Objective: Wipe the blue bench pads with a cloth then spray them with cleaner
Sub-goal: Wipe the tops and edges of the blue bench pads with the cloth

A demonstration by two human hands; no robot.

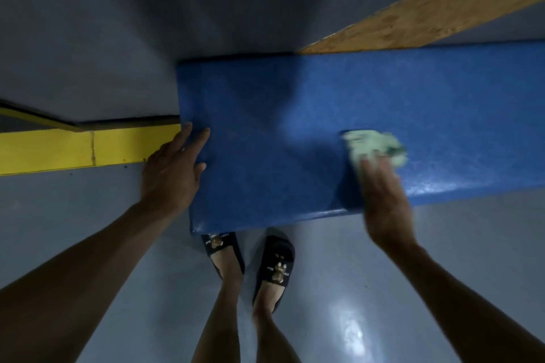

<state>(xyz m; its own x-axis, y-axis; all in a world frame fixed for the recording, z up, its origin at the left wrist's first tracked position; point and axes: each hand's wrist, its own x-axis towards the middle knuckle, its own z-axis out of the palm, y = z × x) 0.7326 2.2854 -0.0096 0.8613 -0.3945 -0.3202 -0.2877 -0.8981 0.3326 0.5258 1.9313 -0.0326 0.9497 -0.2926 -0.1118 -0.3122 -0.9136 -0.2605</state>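
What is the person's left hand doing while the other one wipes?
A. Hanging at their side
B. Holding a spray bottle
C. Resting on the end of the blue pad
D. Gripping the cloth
C: the left hand rests with straight fingers on the end corner of the blue pad, while the right hand presses the cloth on it.

The scene is dim with a bluish cast. Glare pools on the glossy floor [351, 330] at lower right, and a faint sheen runs along the pad [295, 132] front edge. The right hand [383, 200] and cloth [374, 147] are motion-blurred. Straight edges bow from wide-angle distortion.
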